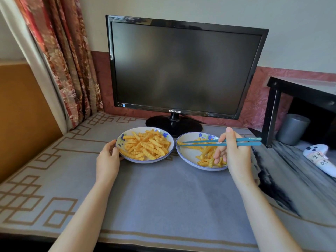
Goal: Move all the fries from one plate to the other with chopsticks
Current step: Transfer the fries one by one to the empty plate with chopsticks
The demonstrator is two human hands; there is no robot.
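1. You were working in a room of a home.
2. A flowered curtain (69,60) hung at your left, and a red patterned band (263,99) ran along the wall.
3. A dark monitor (181,70) stood on a grey cloth (163,197) with a gold fret border.
4. A flower-painted plate (145,161) held fries (145,144); a white game controller (317,155) lay at your right.
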